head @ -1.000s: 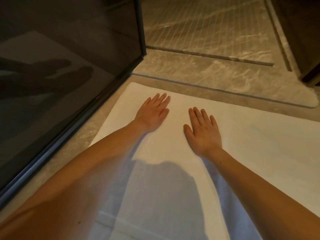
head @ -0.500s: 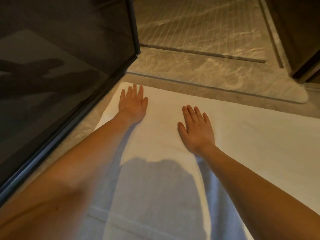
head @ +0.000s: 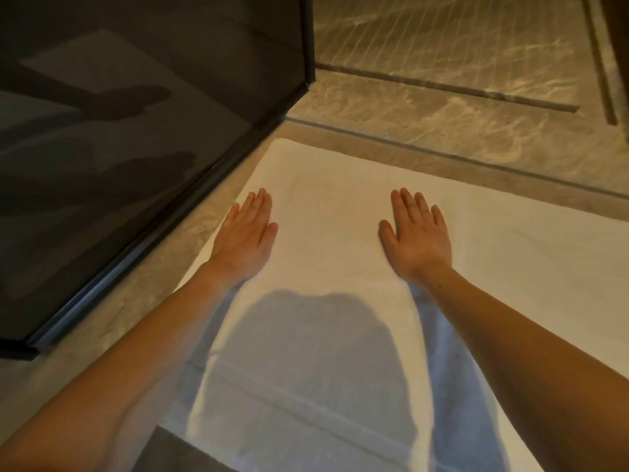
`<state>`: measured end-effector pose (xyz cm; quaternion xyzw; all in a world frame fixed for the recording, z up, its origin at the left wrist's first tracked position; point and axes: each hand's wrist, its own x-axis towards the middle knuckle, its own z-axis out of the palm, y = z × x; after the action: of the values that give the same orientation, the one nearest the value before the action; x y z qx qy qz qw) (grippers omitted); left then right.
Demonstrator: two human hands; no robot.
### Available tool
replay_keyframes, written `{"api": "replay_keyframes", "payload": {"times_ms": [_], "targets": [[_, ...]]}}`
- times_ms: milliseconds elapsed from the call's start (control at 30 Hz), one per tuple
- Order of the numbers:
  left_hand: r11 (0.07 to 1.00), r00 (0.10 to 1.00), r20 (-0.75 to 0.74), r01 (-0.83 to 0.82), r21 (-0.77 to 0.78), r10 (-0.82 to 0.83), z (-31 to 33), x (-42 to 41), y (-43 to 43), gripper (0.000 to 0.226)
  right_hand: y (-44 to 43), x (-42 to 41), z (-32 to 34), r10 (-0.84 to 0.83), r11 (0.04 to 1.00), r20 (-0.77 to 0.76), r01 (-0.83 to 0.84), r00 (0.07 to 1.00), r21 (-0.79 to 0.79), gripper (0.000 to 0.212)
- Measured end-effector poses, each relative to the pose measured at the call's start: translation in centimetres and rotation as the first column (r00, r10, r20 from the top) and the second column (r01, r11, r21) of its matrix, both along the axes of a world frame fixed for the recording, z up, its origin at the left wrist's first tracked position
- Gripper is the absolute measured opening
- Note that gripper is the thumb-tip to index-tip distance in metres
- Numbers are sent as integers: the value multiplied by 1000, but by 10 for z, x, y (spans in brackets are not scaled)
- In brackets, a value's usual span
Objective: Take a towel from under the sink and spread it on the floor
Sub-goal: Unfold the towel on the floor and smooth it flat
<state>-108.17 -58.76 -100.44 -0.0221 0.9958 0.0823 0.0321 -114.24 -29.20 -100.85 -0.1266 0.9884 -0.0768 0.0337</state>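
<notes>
A white towel (head: 326,253) lies flat on the floor, reaching from the glass panel on the left out past the right edge of the view. My left hand (head: 246,233) rests palm down on the towel's left edge, fingers straight and close together. My right hand (head: 417,236) presses flat on the towel's middle, fingers slightly spread. Neither hand grips the cloth. A shadow of my head and arms falls on the near part of the towel.
A dark glass panel (head: 136,131) in a black frame (head: 308,39) stands along the left. Beyond the towel runs a marble threshold (head: 442,127), with a grooved shower floor (head: 459,39) behind it. A dark tile (head: 163,451) lies at the near left corner.
My left hand slid from the towel's middle outward to its left edge and back toward me. My right hand shifted a little to the right. The hands are now farther apart.
</notes>
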Motion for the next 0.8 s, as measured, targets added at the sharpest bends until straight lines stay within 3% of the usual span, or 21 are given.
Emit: {"api": "replay_keyframes", "payload": {"times_ms": [100,167,233,333,433,567,700,800], "targets": [[977,974,-86,206,-50,-210,7,11,40,63,0,0,3,2,1000,12,-2,1000,24,65],[938,937,-60,339,-66,-343,2,30,63,62,-4,2,8,-34,997,42,31,999,65,64],[945,946,-16,323,-54,-324,-5,41,68,59,-21,13,16,-63,994,19,61,998,93,62],[954,957,-8,290,-75,-291,-7,36,68,57,-72,54,20,11,999,-39,-13,999,-47,60],[938,942,-1,334,-92,-335,-5,35,64,59,-104,96,12,58,990,12,-56,998,-129,60],[980,979,-37,199,-23,-199,-4,60,5,64,-93,124,-4,49,994,54,-43,997,-105,63],[1000,1000,24,15,26,-16,5,79,-40,61,-93,123,-4,52,993,39,-48,998,-104,63],[996,996,-19,85,-25,-86,15,89,-10,61,-93,124,-5,50,994,36,-47,998,-94,65]]}}
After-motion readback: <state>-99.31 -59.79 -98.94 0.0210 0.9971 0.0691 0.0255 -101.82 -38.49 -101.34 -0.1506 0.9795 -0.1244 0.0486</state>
